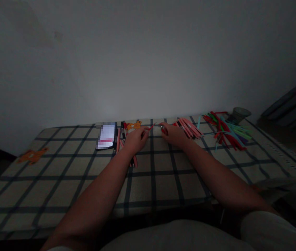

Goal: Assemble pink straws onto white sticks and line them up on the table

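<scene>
My left hand pinches a thin red stick, like a pen refill, that points up and to the right toward my other hand. My right hand is closed, its fingers curled round a small piece with some red and a shiny spot; its kind is too dark to make out. A gap separates the two hands. Under and beside my left wrist lie several pink and black pens, partly hidden. Just past my right hand is a pile of slim pink pen-like sticks.
A phone with a lit screen lies left of the pens. Red, green and blue strips, like pipe cleaners, are heaped at the right, near a glass-like cup. The checked tablecloth meets a pale wall at the back.
</scene>
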`<state>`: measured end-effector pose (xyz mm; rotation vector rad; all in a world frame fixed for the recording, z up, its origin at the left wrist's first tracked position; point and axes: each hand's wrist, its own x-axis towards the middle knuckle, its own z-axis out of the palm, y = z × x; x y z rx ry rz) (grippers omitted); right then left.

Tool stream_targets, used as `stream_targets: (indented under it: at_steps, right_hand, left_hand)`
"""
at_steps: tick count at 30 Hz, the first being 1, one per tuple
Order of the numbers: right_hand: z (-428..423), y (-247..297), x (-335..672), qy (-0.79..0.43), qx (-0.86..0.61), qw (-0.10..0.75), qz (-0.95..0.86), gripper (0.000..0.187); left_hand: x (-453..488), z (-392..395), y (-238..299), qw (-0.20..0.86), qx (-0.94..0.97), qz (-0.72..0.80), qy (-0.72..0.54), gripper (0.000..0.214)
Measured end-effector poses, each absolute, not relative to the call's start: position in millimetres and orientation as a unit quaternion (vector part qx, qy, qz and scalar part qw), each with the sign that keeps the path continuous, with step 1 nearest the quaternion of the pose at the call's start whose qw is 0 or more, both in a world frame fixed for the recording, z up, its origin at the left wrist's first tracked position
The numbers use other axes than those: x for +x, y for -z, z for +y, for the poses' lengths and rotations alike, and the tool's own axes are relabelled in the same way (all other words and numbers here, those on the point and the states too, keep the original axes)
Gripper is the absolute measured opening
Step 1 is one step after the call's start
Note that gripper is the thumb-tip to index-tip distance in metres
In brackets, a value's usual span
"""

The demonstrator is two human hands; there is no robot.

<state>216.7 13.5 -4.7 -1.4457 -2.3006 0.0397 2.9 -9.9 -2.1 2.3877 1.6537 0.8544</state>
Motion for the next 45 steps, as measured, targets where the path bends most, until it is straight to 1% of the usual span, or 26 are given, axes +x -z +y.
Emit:
stream_targets:
  at_steps: [5,7,9,13,19,21,23,26,29,32,38,43,45]
  right_hand:
    - [19,13,219,0.019,-0.483,0.186,-0.855,0.033]
    - [20,14,220,0.028,-0.482,0.17,-0.859,0.029]
    - [21,13,221,0.033,-0.486,0.164,-0.858,0.029]
    - [24,9,224,0.057,-0.509,0.179,-0.84,0.029]
    - [29,13,229,0.065,-0.546,0.158,-0.82,0.025]
    - [30,14,230,0.058,-0.543,0.178,-0.819,0.024]
    - [30,12,229,0.041,-0.528,0.226,-0.818,0.025]
    - [27,7,227,0.006,-0.472,0.313,-0.824,0.024]
    - [23,2,225,-0.008,-0.413,0.357,-0.838,0.023]
    - [21,2,223,-0.005,-0.387,0.343,-0.856,0.025]
    - [23,4,224,0.014,-0.404,0.276,-0.872,0.029]
    - [25,2,228,0.039,-0.447,0.279,-0.849,0.024]
    - [27,3,230,0.054,-0.472,0.267,-0.838,0.023]
  left_hand:
    - [3,-10,2,0.059,0.777,0.556,-0.288,0.035]
    - [3,-10,2,0.061,0.777,0.556,-0.289,0.035]
    - [3,-10,2,0.062,0.779,0.553,-0.288,0.035]
    - [3,-10,2,0.059,0.78,0.555,-0.282,0.035]
    - [3,-11,2,0.051,0.787,0.552,-0.269,0.034]
    - [3,-11,2,0.054,0.8,0.54,-0.257,0.034]
    - [3,-11,2,0.059,0.817,0.521,-0.242,0.034]
    - [3,-12,2,0.057,0.829,0.506,-0.23,0.033]
    - [3,-12,1,0.056,0.826,0.509,-0.236,0.033]
    - [3,-12,1,0.059,0.824,0.51,-0.239,0.032]
    - [2,-11,1,0.06,0.821,0.518,-0.234,0.033]
    - [3,-12,1,0.048,0.802,0.551,-0.226,0.031]
    - [3,-12,0,0.042,0.79,0.571,-0.22,0.031]
